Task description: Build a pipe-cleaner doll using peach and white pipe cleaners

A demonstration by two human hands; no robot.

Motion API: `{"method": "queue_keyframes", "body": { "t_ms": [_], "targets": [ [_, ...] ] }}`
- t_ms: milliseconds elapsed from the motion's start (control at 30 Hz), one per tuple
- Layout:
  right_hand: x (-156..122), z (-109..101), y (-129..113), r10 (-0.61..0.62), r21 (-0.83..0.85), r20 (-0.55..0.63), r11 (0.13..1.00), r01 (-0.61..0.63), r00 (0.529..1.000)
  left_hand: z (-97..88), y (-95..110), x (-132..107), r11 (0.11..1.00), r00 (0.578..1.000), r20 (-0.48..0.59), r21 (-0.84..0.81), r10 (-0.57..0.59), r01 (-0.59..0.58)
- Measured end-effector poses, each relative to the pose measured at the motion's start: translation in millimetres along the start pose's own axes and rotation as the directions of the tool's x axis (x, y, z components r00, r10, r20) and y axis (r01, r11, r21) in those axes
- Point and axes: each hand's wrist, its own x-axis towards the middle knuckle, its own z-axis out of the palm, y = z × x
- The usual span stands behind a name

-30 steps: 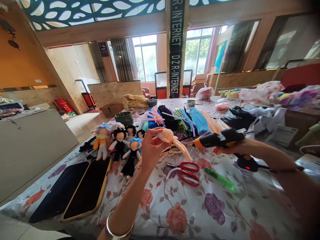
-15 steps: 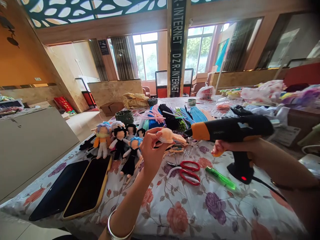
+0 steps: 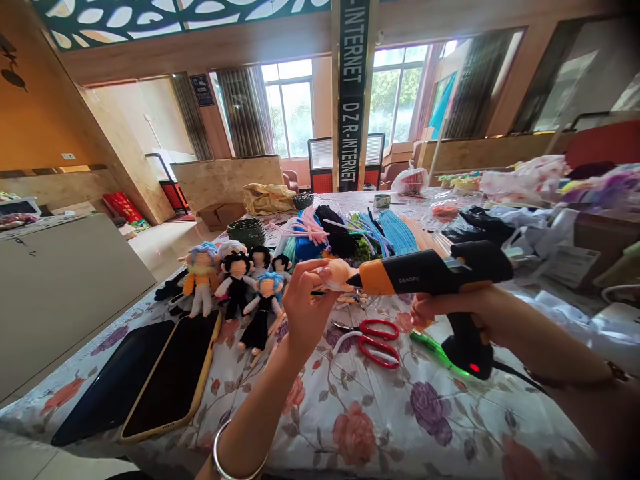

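Between its fingertips, my left hand (image 3: 311, 300) pinches a peach-coloured fuzzy doll piece (image 3: 338, 275), rounded like a head. My right hand (image 3: 440, 308) is wrapped round the grip of a black and orange glue gun (image 3: 415, 272), whose small light glows red. The gun's dark nozzle meets the right side of the peach piece; whether it touches is hard to make out. Below the hands lie red-handled scissors (image 3: 379, 343) with their blades at the left. A green translucent tool (image 3: 437, 352), perhaps a cutter knife, rests partly behind the gun's grip.
Several finished dolls (image 3: 237, 283) sit at the left, behind a yellow-cased phone (image 3: 173, 377) and a dark tablet-like slab (image 3: 115, 383). Bundles of coloured pipe cleaners (image 3: 395, 232) and a dark green basket (image 3: 247, 232) stand farther back. A power cord (image 3: 520, 377) trails from the gun.
My right hand has moved the glue gun left, bringing its nozzle up against the peach piece. My left hand keeps its pinch at nearly the same spot.
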Motion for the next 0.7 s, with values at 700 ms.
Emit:
{"method": "queue_keyframes", "body": {
  "t_ms": [700],
  "targets": [
    [1.1,3.5,-2.1,0.068,0.126,0.115,0.989,-0.083,0.991,-0.6,0.8,-0.9,1.0,0.999,0.021,0.003,0.025,-0.025]
  ]
}}
